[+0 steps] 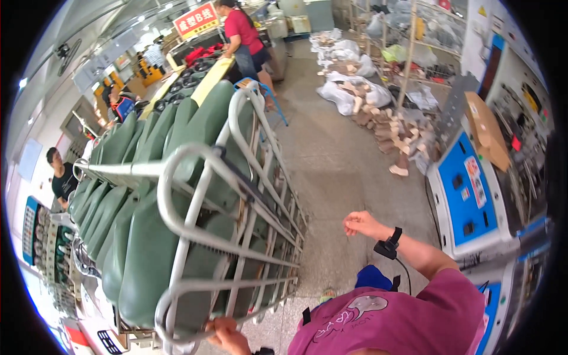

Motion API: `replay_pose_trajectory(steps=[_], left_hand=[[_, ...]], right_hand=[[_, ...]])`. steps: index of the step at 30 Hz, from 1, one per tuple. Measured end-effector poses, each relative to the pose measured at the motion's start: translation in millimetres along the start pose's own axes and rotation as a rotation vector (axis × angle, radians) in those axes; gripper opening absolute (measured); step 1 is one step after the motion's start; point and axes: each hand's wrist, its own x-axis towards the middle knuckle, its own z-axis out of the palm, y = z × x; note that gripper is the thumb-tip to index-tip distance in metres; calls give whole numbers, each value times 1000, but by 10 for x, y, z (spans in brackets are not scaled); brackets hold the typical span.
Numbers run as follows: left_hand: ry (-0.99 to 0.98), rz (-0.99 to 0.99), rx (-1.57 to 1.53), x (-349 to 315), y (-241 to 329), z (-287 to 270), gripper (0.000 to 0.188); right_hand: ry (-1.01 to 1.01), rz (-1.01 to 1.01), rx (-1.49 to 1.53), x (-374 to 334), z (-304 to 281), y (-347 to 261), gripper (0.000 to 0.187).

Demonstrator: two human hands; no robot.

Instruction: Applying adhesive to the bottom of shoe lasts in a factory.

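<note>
At the lower edge my left hand is closed round the bottom corner tube of a pale metal rack. Tall, smooth, dark green boot-shaped pieces fill the rack in rows, and I cannot tell exactly what they are. My right hand hangs over the floor to the right of the rack, touching nothing. Its fingers are curled together, and nothing shows in them. A black strap with a small box sits on that wrist, a cable running down from it.
Grey floor runs ahead between the rack and a blue-and-white machine on the right. Shoe-shaped pieces and plastic bags lie along the right side. A person in red stands beside a work line, near a blue stool.
</note>
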Motion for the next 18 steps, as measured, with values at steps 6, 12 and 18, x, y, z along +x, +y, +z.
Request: replay_pose_trajectory(steps=[6, 12, 18], left_hand=[[628, 182, 773, -313, 111, 347, 31], [688, 164, 1199, -1165, -1304, 1576, 21], [36, -386, 627, -776, -2272, 3496, 21]], right_hand=[[-264, -4, -183, 1443, -1092, -267, 24], [-524, 40, -260, 2607, -1658, -736, 23], [-754, -6, -170, 3906, -1736, -1184, 22]])
